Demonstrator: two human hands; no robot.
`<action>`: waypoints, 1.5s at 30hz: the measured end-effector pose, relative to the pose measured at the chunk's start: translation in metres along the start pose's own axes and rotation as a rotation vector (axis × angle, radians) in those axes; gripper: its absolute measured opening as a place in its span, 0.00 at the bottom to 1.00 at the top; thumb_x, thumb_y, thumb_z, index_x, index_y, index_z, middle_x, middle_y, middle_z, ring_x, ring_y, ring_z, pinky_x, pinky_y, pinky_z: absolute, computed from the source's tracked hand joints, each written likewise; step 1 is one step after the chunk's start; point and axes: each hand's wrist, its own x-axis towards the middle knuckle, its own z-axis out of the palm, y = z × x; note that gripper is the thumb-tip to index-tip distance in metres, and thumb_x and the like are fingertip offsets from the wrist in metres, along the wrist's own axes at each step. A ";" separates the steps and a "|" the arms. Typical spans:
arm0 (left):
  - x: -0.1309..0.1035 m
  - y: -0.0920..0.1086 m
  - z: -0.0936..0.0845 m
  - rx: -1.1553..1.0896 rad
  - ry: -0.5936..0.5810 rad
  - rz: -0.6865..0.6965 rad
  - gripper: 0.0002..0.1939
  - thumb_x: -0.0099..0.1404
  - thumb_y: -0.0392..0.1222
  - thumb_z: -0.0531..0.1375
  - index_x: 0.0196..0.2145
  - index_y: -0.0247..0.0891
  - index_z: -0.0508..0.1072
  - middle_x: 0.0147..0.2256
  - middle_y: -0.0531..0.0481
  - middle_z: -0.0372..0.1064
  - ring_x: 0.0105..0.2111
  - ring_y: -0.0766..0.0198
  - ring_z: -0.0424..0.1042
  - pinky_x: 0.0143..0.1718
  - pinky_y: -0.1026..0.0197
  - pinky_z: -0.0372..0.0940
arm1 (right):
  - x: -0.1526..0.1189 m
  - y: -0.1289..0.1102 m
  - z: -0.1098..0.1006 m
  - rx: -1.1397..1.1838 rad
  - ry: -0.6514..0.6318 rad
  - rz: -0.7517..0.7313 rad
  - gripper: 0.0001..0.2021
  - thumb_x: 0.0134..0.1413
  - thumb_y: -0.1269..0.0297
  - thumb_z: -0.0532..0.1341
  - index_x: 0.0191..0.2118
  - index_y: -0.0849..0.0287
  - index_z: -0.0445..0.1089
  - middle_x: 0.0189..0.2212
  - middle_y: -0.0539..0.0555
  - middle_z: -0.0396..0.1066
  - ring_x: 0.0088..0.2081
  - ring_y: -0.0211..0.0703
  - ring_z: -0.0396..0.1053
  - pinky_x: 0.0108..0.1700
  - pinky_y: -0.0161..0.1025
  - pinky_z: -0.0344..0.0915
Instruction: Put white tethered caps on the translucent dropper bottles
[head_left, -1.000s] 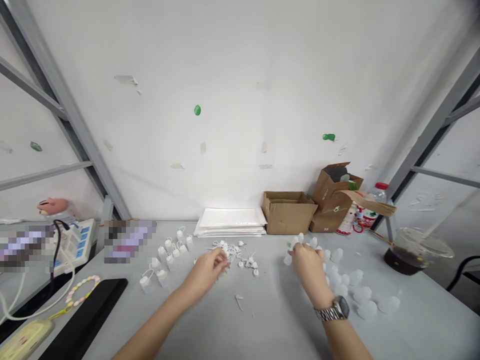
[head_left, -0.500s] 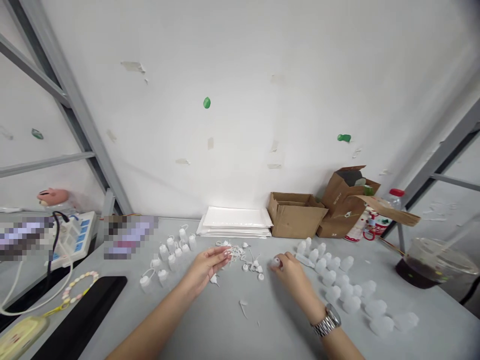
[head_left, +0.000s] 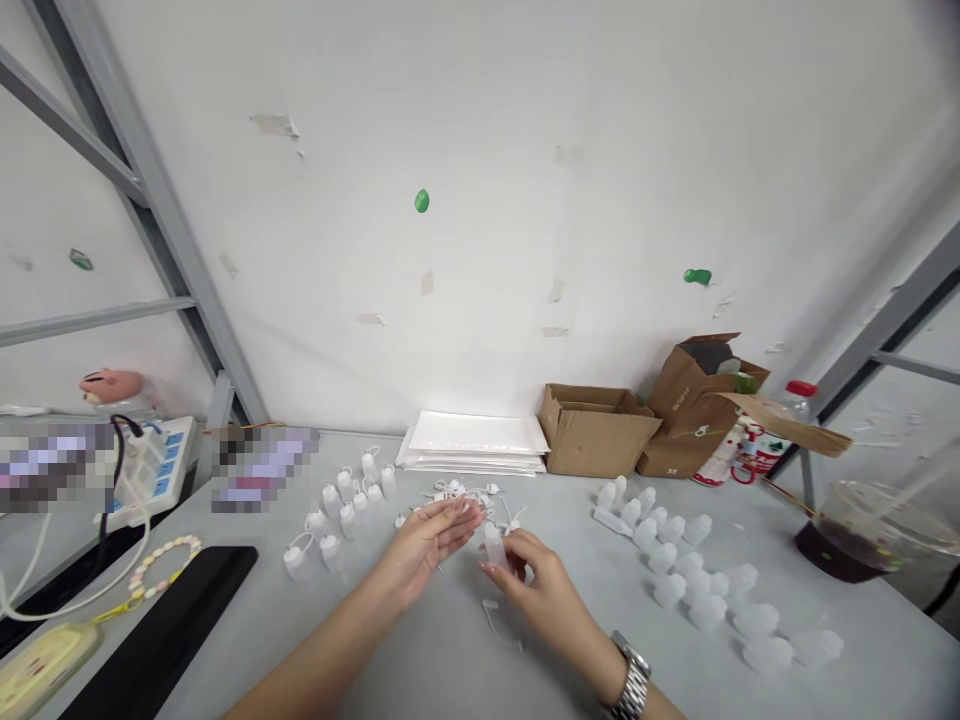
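Note:
My right hand point(head_left: 544, 585) holds a small translucent plastic bottle point(head_left: 494, 547) upright between thumb and fingers, above the grey table. Close to its left side, my left hand point(head_left: 427, 545) is turned partly palm up with its fingers stretched out; I cannot make out anything in them. Behind both hands lies a loose pile of small white caps with thin straps point(head_left: 454, 490), partly hidden by the left fingers. A thin white strip point(head_left: 491, 618) lies on the table below the bottle.
Several strapped, capped bottles point(head_left: 347, 518) stand at left. Several bottles without straps point(head_left: 694, 585) spread at right. White flat packs point(head_left: 480, 435), a cardboard box point(head_left: 600, 445) and a paper bag point(head_left: 679, 430) line the wall. A drink cup point(head_left: 847, 545) sits far right.
My right hand has moved left from beside the right bottle group, bringing a bottle to the left hand. My left hand has shifted slightly right and its fingers have straightened.

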 end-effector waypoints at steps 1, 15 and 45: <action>-0.001 -0.001 0.002 0.002 -0.017 0.000 0.11 0.52 0.44 0.63 0.32 0.36 0.74 0.40 0.43 0.74 0.45 0.58 0.69 0.51 0.58 0.58 | 0.000 -0.001 0.002 -0.014 -0.008 0.015 0.08 0.51 0.62 0.57 0.25 0.60 0.66 0.22 0.47 0.61 0.26 0.36 0.58 0.30 0.32 0.57; -0.008 -0.007 0.013 0.306 -0.093 0.103 0.16 0.54 0.49 0.59 0.35 0.34 0.76 0.38 0.43 0.74 0.42 0.55 0.70 0.49 0.55 0.58 | -0.002 -0.001 0.008 -0.073 -0.015 0.028 0.06 0.49 0.64 0.58 0.27 0.59 0.69 0.23 0.48 0.65 0.26 0.36 0.60 0.29 0.32 0.56; -0.014 -0.012 0.023 0.099 -0.134 0.066 0.15 0.55 0.43 0.61 0.40 0.35 0.74 0.40 0.44 0.73 0.47 0.56 0.66 0.51 0.56 0.54 | -0.004 0.005 0.017 0.191 0.269 0.064 0.10 0.47 0.58 0.60 0.27 0.60 0.67 0.23 0.49 0.65 0.25 0.37 0.60 0.30 0.34 0.58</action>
